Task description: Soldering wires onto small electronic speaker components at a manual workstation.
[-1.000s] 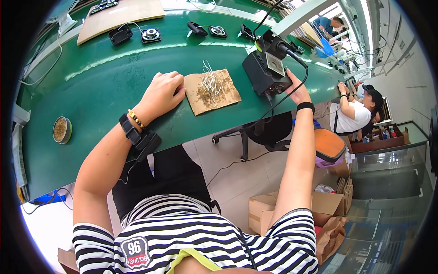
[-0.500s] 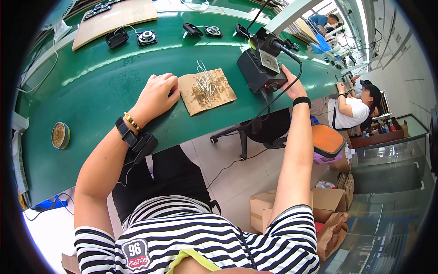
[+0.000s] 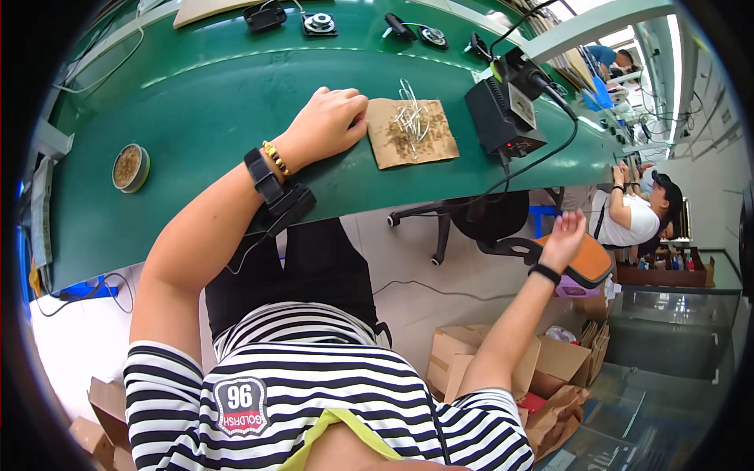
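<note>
My left hand (image 3: 326,125) rests on the green table with its fingers curled in. What they hold, if anything, is hidden. Its knuckles are beside the left edge of a stained cardboard piece (image 3: 385,145), on which lies a tangle of thin white wires (image 3: 411,119). Away from the table edge, my right hand (image 3: 564,240) hangs in the air, seen over the orange chair seat. Its fingers are loosely bent and apart, and nothing shows in them. A black box-shaped station (image 3: 495,124) with a red light and cables stands right of the cardboard.
A round tin of brownish material (image 3: 131,168) stands at the table's left. Small speakers (image 3: 320,24) and black housings (image 3: 265,16) line the back. Below are a swivel chair (image 3: 491,216) and cardboard boxes (image 3: 455,345). A co-worker in white (image 3: 632,220) sits far right.
My right hand has let go of the black station and drawn back off the table, toward me. The view has shifted, so the table's things appear farther right and up. My left hand stays beside the cardboard.
</note>
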`<state>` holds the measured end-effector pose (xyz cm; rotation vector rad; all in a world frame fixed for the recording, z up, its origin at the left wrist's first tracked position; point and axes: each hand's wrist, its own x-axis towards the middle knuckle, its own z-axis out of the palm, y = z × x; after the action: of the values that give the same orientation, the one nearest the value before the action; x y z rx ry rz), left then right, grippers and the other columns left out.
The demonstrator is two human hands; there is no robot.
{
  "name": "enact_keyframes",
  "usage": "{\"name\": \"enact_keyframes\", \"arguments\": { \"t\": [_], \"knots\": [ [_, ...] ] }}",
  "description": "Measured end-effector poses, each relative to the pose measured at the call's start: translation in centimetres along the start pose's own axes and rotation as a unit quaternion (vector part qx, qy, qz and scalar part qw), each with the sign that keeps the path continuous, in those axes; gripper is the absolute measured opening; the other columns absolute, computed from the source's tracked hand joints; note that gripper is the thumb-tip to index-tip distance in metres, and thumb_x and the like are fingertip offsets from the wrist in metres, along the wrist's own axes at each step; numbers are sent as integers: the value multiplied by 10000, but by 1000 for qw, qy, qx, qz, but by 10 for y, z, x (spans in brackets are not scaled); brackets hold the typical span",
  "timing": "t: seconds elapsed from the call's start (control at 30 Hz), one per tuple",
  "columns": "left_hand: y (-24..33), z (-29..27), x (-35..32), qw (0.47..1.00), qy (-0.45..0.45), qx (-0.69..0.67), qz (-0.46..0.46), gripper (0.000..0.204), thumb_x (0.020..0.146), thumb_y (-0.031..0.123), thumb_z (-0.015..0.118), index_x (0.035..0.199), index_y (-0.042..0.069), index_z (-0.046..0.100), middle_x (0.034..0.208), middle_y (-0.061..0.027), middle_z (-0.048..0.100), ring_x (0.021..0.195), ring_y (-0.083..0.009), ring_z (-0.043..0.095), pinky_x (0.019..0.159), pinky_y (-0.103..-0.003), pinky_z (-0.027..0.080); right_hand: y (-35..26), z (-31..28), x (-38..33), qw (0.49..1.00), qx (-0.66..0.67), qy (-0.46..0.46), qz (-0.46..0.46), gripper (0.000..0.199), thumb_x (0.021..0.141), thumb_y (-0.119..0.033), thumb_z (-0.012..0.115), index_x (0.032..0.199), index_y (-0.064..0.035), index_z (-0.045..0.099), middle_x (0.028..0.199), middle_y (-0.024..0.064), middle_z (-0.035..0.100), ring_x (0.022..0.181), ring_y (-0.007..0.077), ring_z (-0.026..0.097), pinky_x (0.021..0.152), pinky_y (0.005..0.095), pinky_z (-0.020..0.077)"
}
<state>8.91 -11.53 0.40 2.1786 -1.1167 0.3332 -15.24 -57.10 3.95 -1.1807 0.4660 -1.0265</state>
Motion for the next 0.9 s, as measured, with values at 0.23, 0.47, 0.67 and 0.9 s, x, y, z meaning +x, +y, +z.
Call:
{"name": "enact_keyframes", "arguments": {
  "t": [0.23, 0.47, 0.67, 0.9],
  "knots": [
    [-4, -2, -1, 1000, 5, 23, 3, 148, 857, 179, 576, 787, 51, 555, 803, -100, 590, 762, -295, 585, 722, -391, 409, 76, -5, -233, 879, -226, -263, 328, 232, 992, -257, 563, 1112, -60, 588, 980, 65, 642, 829, 144, 639, 688, 277, 533],
    [0, -21, -5, 999, -47, 16, 8, 202, 855, 241, 626, 850, 43, 590, 861, -122, 623, 843, -318, 618, 733, -417, 471, 175, -28, -343, 772, -428, -442, 161, 244, 952, -124, 552, 1164, -4, 551, 1131, 160, 613, 933, 248, 640, 799, 333, 517],
    [34, -49, -40, 995, -3, 75, 63, 250, 846, 263, 662, 893, 38, 563, 874, -112, 601, 857, -296, 610, 723, -383, 480, 163, -68, -337, 662, -520, -526, 120, 257, 948, -197, 529, 1098, -1, 598, 860, 185, 685, 779, 316, 678, 696, 402, 529],
    [98, -64, -129, 986, -55, -51, 149, 164, 893, 195, 620, 844, 66, 530, 806, -73, 547, 802, -230, 578, 721, -352, 457, 110, -60, -347, 629, -487, -498, 346, 265, 930, -235, 553, 1086, -36, 634, 876, 130, 709, 786, 281, 684, 706, 376, 535]
  ]
}}
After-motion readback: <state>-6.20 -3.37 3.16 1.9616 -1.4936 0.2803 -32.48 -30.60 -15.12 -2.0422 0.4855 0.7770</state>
